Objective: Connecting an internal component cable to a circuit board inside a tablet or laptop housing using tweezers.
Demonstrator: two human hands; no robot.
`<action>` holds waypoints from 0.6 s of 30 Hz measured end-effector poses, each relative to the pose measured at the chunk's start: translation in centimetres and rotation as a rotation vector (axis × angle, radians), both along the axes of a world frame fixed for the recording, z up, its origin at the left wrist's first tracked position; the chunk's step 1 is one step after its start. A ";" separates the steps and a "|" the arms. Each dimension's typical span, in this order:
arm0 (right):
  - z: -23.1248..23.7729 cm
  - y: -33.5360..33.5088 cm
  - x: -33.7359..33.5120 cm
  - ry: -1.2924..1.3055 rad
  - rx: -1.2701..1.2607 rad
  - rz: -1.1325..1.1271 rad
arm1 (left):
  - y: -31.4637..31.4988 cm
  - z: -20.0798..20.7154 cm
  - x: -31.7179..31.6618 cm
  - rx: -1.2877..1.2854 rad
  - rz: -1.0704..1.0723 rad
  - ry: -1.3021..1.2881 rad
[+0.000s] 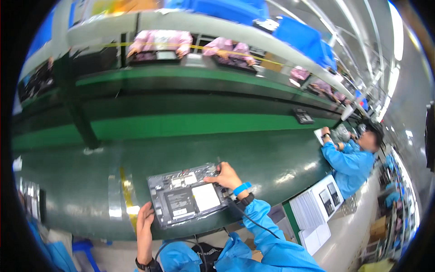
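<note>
An opened laptop base [158, 195] lies on the green work table, its inside facing up. It shows a dark battery [181, 202], a white rectangular panel [206, 196] and parts along its far edge. My right hand [226, 176] grips the base's far right corner, thumb over the inner parts and fingers at the edge. Whether a small part is also pinched there cannot be made out. Beside the base's near left edge is my left hand [145, 218], fingers stretched out and holding nothing. A dark cord [253, 221] runs along my right forearm.
The green table [253, 149] carries tape strips [127, 199] left of the base. A dark device [303, 116] sits on the far conveyor. At right are a stack of white panels [310, 208] and a co-worker in blue [346, 158]. People in pink work across the line.
</note>
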State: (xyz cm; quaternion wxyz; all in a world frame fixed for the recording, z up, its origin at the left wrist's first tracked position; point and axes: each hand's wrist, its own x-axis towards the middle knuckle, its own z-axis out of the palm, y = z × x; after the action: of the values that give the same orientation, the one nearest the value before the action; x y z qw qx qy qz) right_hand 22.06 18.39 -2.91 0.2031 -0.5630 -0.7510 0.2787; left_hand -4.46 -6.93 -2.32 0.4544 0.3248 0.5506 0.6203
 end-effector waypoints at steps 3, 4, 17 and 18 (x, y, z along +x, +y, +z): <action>0.1 -1.9 0.3 0.010 0.059 0.013 | -0.5 -2.4 -1.0 0.016 -0.052 -0.151; 0.8 -3.0 0.9 0.105 -0.028 0.003 | -0.4 -2.0 -1.1 -0.054 -0.084 -0.193; -0.2 -2.0 -0.8 0.691 -0.347 -0.159 | 7.5 1.0 -1.9 -0.055 0.090 -0.005; -1.2 0.2 -0.7 0.778 -0.313 -0.176 | 9.5 2.6 -1.4 -0.027 0.076 0.043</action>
State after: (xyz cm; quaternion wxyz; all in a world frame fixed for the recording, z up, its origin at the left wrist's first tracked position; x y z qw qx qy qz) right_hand 21.35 18.59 -4.06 0.4065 -0.5018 -0.5162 0.5626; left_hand -5.87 2.53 0.33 0.4229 0.3106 0.5805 0.6226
